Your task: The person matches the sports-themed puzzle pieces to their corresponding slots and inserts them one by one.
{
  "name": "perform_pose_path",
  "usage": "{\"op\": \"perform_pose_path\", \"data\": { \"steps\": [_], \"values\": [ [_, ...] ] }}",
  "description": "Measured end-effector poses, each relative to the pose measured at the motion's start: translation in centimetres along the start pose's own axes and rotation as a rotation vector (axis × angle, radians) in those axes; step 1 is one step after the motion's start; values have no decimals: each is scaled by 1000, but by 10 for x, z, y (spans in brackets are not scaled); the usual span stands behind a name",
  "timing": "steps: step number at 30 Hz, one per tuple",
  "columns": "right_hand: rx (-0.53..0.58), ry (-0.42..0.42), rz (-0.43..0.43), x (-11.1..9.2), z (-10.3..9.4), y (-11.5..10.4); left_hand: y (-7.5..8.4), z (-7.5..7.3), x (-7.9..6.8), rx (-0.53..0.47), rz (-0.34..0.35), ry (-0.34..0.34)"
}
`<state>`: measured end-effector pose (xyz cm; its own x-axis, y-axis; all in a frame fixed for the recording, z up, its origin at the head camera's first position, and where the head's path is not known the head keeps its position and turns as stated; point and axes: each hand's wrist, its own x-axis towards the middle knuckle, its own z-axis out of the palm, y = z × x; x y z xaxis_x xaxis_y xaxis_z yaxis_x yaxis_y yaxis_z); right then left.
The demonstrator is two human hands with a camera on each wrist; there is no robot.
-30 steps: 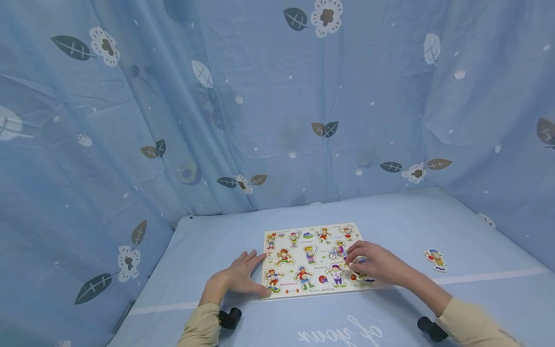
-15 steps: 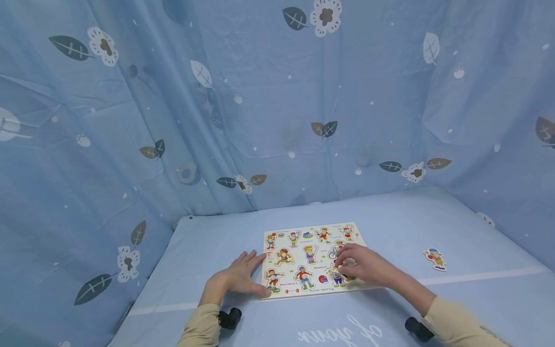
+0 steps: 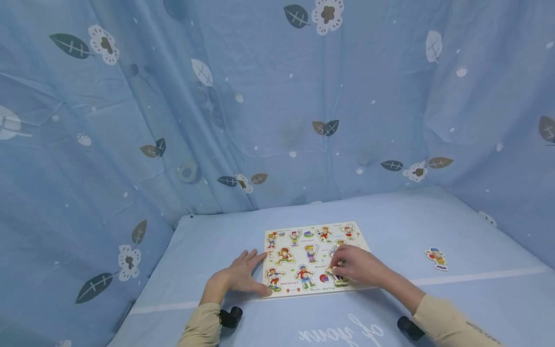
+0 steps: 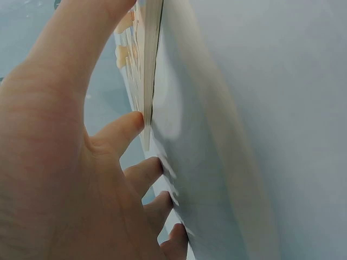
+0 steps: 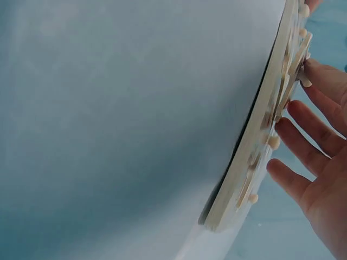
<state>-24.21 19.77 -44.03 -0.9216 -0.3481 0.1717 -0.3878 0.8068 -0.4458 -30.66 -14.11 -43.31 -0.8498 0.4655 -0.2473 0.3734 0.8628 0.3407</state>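
Note:
A cream knob puzzle board (image 3: 318,271) with several sports-figure pieces lies on the blue cloth. My left hand (image 3: 243,274) rests at its left side, fingers spread, thumb on the near left corner; in the left wrist view a fingertip touches the board's edge (image 4: 149,97). My right hand (image 3: 360,265) is over the near right part of the board. Its thumb and finger pinch the knob of a flat wooden puzzle piece (image 5: 294,73), which is tilted over the board in the right wrist view. From above, the hand hides much of that piece and of the figures under it.
One loose figure piece (image 3: 437,259) in a blue cap lies on the cloth to the right of the board. A blue patterned curtain (image 3: 277,96) hangs behind and at the left. Black wrist cameras (image 3: 409,328) sit below both hands.
My right hand has shifted left across the board's near right part, to the purple-clad figure marked S, which it now covers. My left hand and the loose piece have stayed put.

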Motion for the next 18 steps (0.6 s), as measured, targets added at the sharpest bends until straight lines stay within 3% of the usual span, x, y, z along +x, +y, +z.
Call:
{"op": "perform_pose_path", "data": {
  "steps": [18],
  "values": [
    [-72,3,76,1,7,-7,0,1,1,10,-1,1]
  ]
}}
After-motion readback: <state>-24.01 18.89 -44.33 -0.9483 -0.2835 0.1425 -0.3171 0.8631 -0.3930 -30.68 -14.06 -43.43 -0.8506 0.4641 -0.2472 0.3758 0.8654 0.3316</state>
